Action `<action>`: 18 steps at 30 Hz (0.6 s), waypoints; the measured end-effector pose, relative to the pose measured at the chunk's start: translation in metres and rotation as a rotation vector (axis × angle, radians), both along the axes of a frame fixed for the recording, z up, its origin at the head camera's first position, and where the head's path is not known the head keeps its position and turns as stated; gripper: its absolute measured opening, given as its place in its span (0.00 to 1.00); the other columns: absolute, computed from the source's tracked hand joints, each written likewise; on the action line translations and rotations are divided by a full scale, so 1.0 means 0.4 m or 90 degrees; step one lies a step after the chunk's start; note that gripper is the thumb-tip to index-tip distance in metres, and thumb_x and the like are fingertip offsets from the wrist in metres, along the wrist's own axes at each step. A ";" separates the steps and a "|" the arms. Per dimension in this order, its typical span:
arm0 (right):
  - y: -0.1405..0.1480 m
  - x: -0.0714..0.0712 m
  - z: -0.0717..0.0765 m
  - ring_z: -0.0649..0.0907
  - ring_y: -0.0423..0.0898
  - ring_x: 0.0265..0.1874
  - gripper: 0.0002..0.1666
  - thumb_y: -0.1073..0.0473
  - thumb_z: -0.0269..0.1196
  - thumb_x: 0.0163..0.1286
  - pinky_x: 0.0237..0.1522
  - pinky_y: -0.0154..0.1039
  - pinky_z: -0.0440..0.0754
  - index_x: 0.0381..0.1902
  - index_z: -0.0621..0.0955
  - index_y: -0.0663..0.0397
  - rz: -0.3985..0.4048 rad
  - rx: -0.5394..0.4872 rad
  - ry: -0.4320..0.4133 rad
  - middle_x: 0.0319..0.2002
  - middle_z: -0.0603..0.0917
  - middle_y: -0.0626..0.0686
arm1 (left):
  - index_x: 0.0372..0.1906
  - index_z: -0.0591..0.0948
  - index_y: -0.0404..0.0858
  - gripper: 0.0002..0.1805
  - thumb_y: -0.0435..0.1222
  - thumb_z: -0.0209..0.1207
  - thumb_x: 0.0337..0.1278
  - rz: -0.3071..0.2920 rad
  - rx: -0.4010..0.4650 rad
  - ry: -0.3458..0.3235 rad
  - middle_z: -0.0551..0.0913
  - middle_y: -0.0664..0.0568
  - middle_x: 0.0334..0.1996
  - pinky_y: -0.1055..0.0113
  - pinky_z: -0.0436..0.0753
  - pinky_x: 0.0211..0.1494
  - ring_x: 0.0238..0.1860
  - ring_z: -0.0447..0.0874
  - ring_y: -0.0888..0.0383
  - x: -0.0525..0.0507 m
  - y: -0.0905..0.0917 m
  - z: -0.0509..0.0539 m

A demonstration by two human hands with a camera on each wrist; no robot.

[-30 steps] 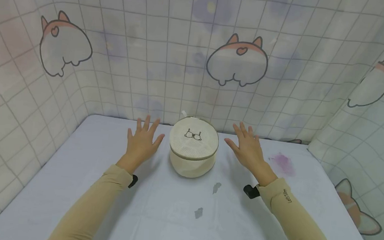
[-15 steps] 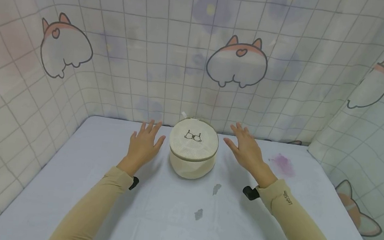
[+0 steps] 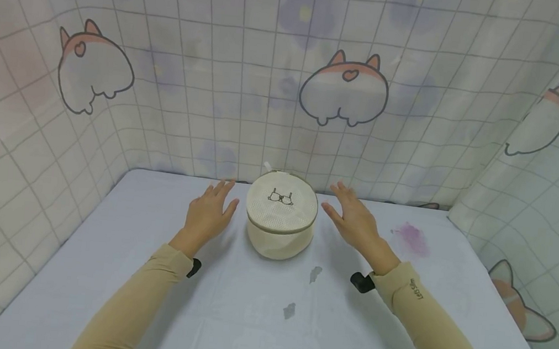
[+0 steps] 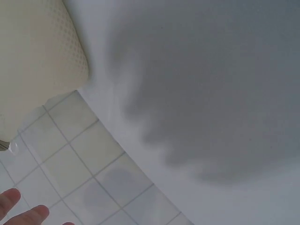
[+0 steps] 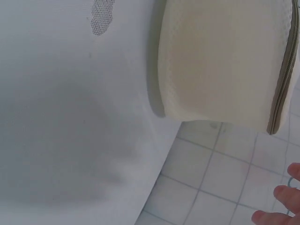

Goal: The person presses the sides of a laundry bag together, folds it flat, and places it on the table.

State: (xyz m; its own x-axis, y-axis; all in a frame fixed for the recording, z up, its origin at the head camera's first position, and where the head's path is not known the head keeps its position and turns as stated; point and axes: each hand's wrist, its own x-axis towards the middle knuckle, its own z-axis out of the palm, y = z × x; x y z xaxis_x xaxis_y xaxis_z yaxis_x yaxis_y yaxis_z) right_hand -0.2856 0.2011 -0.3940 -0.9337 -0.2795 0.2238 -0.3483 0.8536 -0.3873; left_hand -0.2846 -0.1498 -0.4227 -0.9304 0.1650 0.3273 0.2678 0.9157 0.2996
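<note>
A round, cream-coloured, drum-shaped fabric bag (image 3: 278, 243), edged at its lid by a brown zip (image 5: 284, 70), is placed upright at the far middle of a table covered in white cloth (image 3: 226, 325). A small dark line drawing (image 3: 281, 197) is printed on the lid. The left hand (image 3: 207, 212) is held near the bag's left side, released, with its fingers extended; the right hand (image 3: 357, 221) is held near the right side, likewise released, its thumb pointed toward the bag. A gap is seen between each hand and the bag. Two grey patches (image 3: 289, 310) are seen nearer, and a pinkish-purple stain (image 3: 412, 239) at the far right.
</note>
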 end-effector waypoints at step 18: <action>-0.021 0.000 0.025 0.84 0.61 0.46 0.32 0.49 0.56 0.81 0.52 0.60 0.81 0.76 0.68 0.55 -0.002 -0.080 -0.052 0.67 0.75 0.66 | 0.75 0.68 0.41 0.28 0.47 0.48 0.80 0.016 0.275 -0.076 0.73 0.40 0.70 0.41 0.80 0.59 0.63 0.78 0.38 0.001 0.002 0.028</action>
